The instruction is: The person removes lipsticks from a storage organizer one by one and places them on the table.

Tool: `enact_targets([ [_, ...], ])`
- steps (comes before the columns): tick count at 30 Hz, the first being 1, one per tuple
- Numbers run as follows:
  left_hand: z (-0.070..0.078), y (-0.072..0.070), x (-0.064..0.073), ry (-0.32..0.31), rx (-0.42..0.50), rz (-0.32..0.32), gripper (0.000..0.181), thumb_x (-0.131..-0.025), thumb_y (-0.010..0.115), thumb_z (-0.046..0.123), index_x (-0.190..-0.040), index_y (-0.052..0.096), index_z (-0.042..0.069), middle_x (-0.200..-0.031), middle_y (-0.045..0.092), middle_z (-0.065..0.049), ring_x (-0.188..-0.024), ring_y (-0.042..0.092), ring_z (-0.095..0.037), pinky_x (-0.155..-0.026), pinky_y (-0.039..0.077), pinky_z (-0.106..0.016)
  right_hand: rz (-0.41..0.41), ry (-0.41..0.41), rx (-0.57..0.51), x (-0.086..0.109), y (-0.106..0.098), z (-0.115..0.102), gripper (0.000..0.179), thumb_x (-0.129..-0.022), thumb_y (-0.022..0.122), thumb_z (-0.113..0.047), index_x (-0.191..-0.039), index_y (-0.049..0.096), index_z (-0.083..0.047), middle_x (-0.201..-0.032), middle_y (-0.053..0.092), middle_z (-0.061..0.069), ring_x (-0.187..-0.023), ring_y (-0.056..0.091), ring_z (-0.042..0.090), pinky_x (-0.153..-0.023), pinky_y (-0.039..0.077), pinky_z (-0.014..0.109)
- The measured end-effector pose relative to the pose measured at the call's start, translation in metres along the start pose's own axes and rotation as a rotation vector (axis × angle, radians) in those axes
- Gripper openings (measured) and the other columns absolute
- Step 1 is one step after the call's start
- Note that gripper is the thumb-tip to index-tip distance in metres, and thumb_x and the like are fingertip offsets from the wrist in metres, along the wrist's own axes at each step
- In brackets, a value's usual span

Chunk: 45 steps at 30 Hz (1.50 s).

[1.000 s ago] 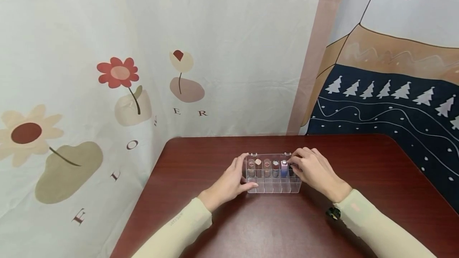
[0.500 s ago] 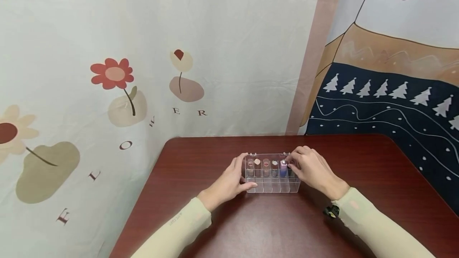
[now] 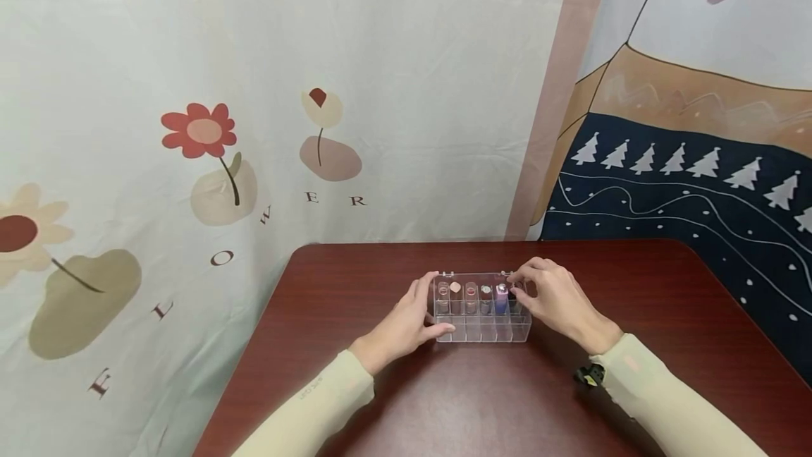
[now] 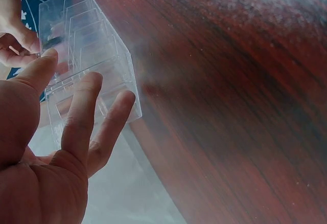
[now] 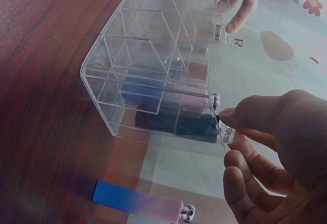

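well, the clear case sits on the dark red table, toward its far edge. the left hand holds the case's left end, thumb at the front and forefinger at the back corner. the right hand pinches the top of a dark tube in the rightmost back compartment. a blue-and-pink tube stands just beside it inside, and a similar loose tube shows outside the case.
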<state>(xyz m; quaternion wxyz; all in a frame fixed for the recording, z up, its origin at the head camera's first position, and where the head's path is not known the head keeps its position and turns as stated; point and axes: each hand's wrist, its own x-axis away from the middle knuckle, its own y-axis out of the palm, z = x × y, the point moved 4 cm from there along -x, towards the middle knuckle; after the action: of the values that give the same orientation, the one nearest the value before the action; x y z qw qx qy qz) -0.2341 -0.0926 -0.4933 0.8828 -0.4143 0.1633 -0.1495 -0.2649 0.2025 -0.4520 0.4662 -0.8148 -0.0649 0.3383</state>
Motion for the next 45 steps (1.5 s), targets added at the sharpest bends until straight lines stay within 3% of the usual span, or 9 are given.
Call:
enact_targets([
  [10,0.0,-0.001,0.0,-0.003,-0.01,0.003,0.105,-0.102,0.095,0.032,-0.177,0.029,0.001,-0.158,0.056,-0.028,-0.09,0.075,-0.004,-0.098,0.068,-0.037,0.02,0.01,-0.039,0.0,-0.003,-0.003,0.022,-0.089,0.098,0.0,-0.107,0.091,-0.009,-0.106,0.081,0.006,-0.084,0.072,0.018,-0.073,0.066,0.03],
  [17,0.001,-0.001,0.001,-0.003,-0.008,0.001,0.105,-0.102,0.095,0.032,-0.177,0.029,0.001,-0.158,0.056,-0.028,-0.089,0.075,-0.004,-0.096,0.068,-0.034,0.062,-0.04,-0.104,0.001,-0.005,-0.003,0.025,-0.088,0.096,0.008,-0.108,0.091,-0.005,-0.104,0.077,0.008,-0.081,0.076,0.019,-0.074,0.072,0.04],
  [26,0.002,0.0,0.001,-0.004,-0.009,0.006,0.104,-0.102,0.094,0.032,-0.177,0.028,0.001,-0.158,0.056,-0.027,-0.09,0.076,-0.007,-0.095,0.068,-0.034,0.165,-0.134,-0.104,-0.001,-0.005,-0.003,0.03,-0.083,0.096,0.014,-0.105,0.088,-0.004,-0.101,0.077,0.008,-0.08,0.081,0.02,-0.074,0.073,0.044],
  [34,0.001,0.0,0.003,-0.003,-0.006,0.007,0.105,-0.102,0.094,0.032,-0.177,0.028,0.001,-0.158,0.055,-0.028,-0.09,0.076,-0.005,-0.092,0.068,-0.031,0.249,-0.168,-0.094,0.0,-0.012,-0.005,0.035,-0.079,0.1,0.013,-0.102,0.087,-0.009,-0.102,0.08,0.005,-0.079,0.081,0.017,-0.068,0.069,0.034],
  [45,0.002,0.0,0.004,0.001,-0.001,0.01,0.105,-0.102,0.094,0.032,-0.177,0.028,0.001,-0.16,0.054,-0.029,-0.092,0.078,-0.01,-0.092,0.068,-0.032,0.313,-0.2,-0.121,-0.001,-0.022,-0.005,0.035,-0.076,0.103,0.013,-0.103,0.088,-0.004,-0.105,0.083,0.008,-0.081,0.083,0.019,-0.085,0.064,0.011],
])
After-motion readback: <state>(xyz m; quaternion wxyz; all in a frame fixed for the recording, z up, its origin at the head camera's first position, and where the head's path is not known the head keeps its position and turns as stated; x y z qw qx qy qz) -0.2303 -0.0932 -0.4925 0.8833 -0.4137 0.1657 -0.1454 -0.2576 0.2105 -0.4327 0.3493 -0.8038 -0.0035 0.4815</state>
